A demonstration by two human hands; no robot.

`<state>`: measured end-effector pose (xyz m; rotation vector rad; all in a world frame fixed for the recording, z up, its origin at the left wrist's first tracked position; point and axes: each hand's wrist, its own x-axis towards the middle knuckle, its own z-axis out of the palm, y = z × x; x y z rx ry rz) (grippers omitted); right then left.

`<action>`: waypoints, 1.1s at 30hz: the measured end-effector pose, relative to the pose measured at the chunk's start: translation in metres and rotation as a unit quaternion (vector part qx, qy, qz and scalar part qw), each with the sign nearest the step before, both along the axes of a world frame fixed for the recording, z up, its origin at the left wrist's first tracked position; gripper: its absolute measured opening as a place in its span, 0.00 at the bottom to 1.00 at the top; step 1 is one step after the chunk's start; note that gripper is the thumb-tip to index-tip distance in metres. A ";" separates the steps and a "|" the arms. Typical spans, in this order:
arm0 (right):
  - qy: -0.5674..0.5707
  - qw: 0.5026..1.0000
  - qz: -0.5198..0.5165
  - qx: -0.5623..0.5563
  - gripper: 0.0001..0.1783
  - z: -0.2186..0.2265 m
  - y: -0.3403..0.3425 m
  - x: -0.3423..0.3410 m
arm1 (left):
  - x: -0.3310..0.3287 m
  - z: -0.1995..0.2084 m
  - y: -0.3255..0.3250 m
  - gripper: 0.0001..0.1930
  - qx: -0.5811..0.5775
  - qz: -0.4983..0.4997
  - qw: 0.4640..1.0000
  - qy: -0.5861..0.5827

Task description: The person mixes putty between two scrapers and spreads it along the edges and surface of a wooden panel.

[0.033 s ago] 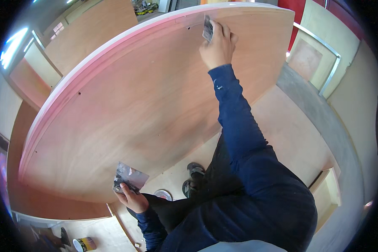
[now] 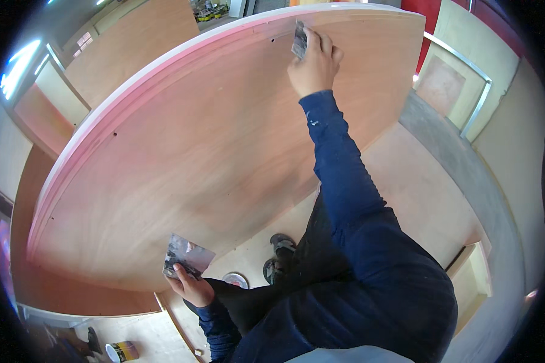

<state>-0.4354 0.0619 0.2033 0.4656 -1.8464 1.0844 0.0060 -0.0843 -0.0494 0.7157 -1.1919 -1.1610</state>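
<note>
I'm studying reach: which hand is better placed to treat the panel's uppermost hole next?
Probably the right hand: it holds a flat blade beside that hole. The left hand holds a smeared plate low, near the panel's bottom edge.

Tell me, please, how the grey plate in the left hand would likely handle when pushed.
The grey plate is probably fairly stiff, since it looks flat beyond the left hand. It seems light, being held near one edge. Its shiny surface may feel slippery.

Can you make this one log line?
left hand: holds smeared grey flat metallic-looking plate | right hand: holds flat grey scraper by pink-tinged curved wooden panel | contact: unclear
</note>
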 end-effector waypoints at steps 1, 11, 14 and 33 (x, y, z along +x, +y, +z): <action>-0.002 1.000 -0.024 -0.017 0.32 0.001 -0.005 -0.001 | 0.001 0.000 0.001 0.16 0.000 0.000 1.000 0.000; 0.175 0.966 0.186 -0.034 0.24 0.002 -0.034 0.044 | -0.001 0.003 0.008 0.16 -0.004 -0.017 1.000 -0.005; 0.070 0.983 0.134 -0.109 0.22 0.011 -0.006 0.001 | -0.004 0.010 0.012 0.15 -0.006 -0.027 1.000 0.003; 0.062 0.986 0.156 -0.023 0.18 0.019 -0.045 0.076 | -0.008 -0.007 0.008 0.13 0.024 -0.051 0.998 0.022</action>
